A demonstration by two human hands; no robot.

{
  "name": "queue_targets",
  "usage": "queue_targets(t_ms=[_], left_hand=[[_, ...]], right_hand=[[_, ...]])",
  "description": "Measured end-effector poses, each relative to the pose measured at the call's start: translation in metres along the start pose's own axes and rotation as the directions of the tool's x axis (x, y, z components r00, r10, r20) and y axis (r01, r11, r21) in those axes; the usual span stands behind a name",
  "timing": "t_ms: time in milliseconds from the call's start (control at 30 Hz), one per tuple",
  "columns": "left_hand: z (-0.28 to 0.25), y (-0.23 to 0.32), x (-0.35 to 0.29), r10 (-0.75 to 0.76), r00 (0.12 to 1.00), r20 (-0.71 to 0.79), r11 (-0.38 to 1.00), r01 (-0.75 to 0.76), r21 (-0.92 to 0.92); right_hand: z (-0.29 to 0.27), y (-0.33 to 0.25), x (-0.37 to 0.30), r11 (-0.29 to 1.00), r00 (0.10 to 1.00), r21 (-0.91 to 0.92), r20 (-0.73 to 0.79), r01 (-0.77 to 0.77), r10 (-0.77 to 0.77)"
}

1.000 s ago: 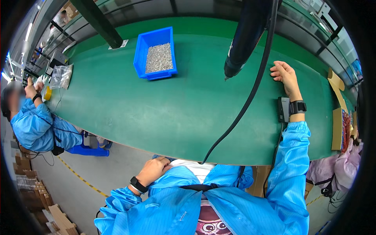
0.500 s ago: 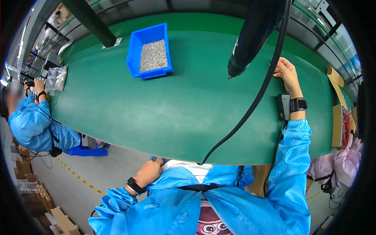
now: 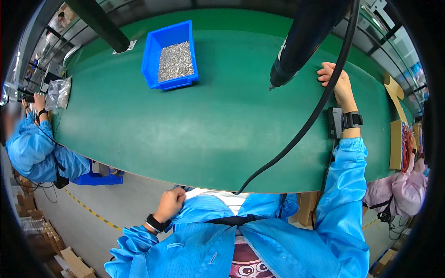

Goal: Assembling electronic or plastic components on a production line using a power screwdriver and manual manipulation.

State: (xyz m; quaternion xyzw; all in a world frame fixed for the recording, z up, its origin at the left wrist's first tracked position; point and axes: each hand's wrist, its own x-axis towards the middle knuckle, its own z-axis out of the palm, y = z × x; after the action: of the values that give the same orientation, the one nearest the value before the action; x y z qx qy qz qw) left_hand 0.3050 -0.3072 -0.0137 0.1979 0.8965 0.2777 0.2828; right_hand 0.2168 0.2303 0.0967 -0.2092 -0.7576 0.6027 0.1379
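My right hand (image 3: 340,87) lies on the green table at the right, behind the black cable of a hanging electric screwdriver (image 3: 296,51). Its fingers are loosely bent and apart, and I see nothing held in them. The screwdriver's tip points down to the left of this hand. Below the table's front edge, my left hand (image 3: 169,205) rests near my lap, by the edge of my blue jacket. Its fingers are curled closed, and what they hold, if anything, is hidden. A blue bin (image 3: 147,69) of small silvery metal parts (image 3: 176,61) stands toward the back left.
At the left, another person in blue (image 3: 34,143) holds a dark object beside a clear plastic bag (image 3: 59,92). A cardboard box with red strands (image 3: 397,143) stands at the far right. A dark post (image 3: 99,25) rises at the back left of the table (image 3: 208,134).
My view has shifted slightly, so the bin and the other person sit further left. The fingers of my right hand have spread from a pinched pose. My left hand stays by my lap.
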Motion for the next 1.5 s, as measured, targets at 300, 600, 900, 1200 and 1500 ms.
queue_targets(t_ms=[300, 600, 900, 1200, 1500], left_hand=[[-0.025, -0.015, 0.025, -0.107, 0.913, 0.394, 0.684, 0.355, -0.637], [0.015, 0.056, 0.087, 0.455, 0.869, 0.196, 0.89, -0.445, -0.096], [0.02, 0.085, 0.092, 0.489, 0.855, 0.173, 0.869, -0.494, -0.02], [0.01, 0.079, 0.09, 0.482, 0.866, 0.133, 0.876, -0.48, -0.049], [-0.021, 0.066, 0.085, 0.454, 0.881, 0.137, 0.891, -0.453, -0.038]], right_hand=[[0.0, 0.002, -0.001, 1.0, 1.0, 0.026, 0.024, 0.01, -0.011], [-0.003, 0.006, 0.002, 0.998, 0.999, 0.068, 0.042, 0.02, -0.023], [0.002, 0.003, 0.002, 1.0, 0.999, 0.006, 0.024, 0.026, -0.026], [0.001, 0.006, 0.003, 1.0, 1.0, 0.014, 0.006, 0.025, -0.025], [0.004, 0.004, 0.004, 0.999, 0.999, 0.028, 0.021, 0.023, -0.024]])
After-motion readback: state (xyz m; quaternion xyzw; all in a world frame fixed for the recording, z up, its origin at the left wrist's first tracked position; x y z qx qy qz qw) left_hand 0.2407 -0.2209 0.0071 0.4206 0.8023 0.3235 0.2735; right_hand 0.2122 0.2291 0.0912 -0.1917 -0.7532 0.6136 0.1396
